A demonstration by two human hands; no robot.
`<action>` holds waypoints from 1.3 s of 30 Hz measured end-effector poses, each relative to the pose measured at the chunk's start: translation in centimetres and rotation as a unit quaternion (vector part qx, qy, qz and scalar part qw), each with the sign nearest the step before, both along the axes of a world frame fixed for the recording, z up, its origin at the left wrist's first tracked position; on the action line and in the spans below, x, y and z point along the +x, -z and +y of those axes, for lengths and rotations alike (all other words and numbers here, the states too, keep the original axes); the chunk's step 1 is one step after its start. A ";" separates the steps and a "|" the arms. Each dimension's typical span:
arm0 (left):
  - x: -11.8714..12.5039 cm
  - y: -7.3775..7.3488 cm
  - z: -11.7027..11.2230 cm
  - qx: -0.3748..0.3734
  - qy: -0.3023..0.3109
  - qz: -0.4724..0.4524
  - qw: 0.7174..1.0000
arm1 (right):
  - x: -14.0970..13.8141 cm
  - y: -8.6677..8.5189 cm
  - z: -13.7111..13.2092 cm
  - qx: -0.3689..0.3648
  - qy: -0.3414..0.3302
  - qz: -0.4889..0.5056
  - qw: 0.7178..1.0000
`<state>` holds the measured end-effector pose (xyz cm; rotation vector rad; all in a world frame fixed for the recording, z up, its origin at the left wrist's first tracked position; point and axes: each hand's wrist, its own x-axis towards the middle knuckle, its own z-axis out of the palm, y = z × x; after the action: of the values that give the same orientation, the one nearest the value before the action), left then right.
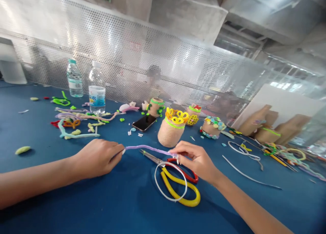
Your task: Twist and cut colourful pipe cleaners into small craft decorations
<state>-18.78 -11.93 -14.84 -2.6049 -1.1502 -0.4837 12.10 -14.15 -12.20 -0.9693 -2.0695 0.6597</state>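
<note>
A purple pipe cleaner (147, 147) stretches, slightly arched, between my two hands above the table. My left hand (100, 157) pinches its left end. The other end is between the fingertips of my right hand (195, 157). Scissors with one yellow and one red handle (192, 202) lie just below, blades pointing to the upper left. Across their handles is a white loop (156, 179), close to my right fingers. Behind the pipe cleaner stands a twine-wrapped jar (171, 135) with a green band and yellow looped petals round its rim.
Several decorated jars (211, 128) and a phone (144, 122) are farther back. Two water bottles (96, 100) stand at the back left, near a heap of coloured pipe cleaners (76, 136). Cords, a white wire (249, 176) and cardboard bottle shapes (254, 120) lie or lean at right.
</note>
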 end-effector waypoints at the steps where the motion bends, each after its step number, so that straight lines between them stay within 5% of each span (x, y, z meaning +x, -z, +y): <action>1: 0.0 -0.4 0.1 -0.002 0.001 0.031 1.000 | -0.3 -0.2 -0.2 -0.041 -0.008 0.014 0.999; 5: 0.1 -1.8 -0.1 -0.016 -0.050 0.121 0.991 | -1.8 -0.1 -0.6 -0.214 -0.045 0.108 0.970; 8: 0.6 -2.3 -0.9 0.000 -0.060 0.077 0.995 | -3.7 0.3 -0.8 -0.288 -0.048 0.170 0.941; 11: 1.8 -2.4 -2.0 -0.036 0.038 -0.036 0.998 | -6.1 0.6 -1.2 -0.335 -0.043 0.223 0.914; 14: 3.4 -2.0 -2.7 -0.129 0.161 -0.138 0.969 | -7.8 0.9 -1.6 -0.353 -0.076 0.286 0.888; 16: 4.2 -1.3 -2.8 -0.167 0.209 -0.197 0.943 | -8.0 1.3 -1.7 -0.334 -0.074 0.316 0.885; 19: 4.6 -0.2 -2.7 -0.172 0.216 -0.269 0.923 | -7.3 1.8 -1.6 -0.253 -0.050 0.266 0.929; 22: 4.6 0.3 -2.4 -0.200 0.165 -0.281 0.924 | -6.4 2.0 -2.0 -0.090 -0.009 0.128 0.988; 26: 5.1 -0.1 -2.2 -0.243 0.083 -0.219 0.941 | -6.2 1.5 -2.7 0.100 0.035 0.016 0.994; 32: 6.3 0.0 -2.1 -0.285 0.076 -0.124 0.947 | -5.9 1.5 -2.1 0.138 -0.041 -0.050 0.988; 39: 5.7 0.4 -2.6 -0.179 0.116 -0.145 0.966 | -5.6 1.8 -1.5 0.116 -0.022 -0.054 0.992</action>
<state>-13.05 -14.55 -15.19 -3.0833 -1.1069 -0.7936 6.46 -15.63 -14.01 -0.8434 -2.2093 0.3834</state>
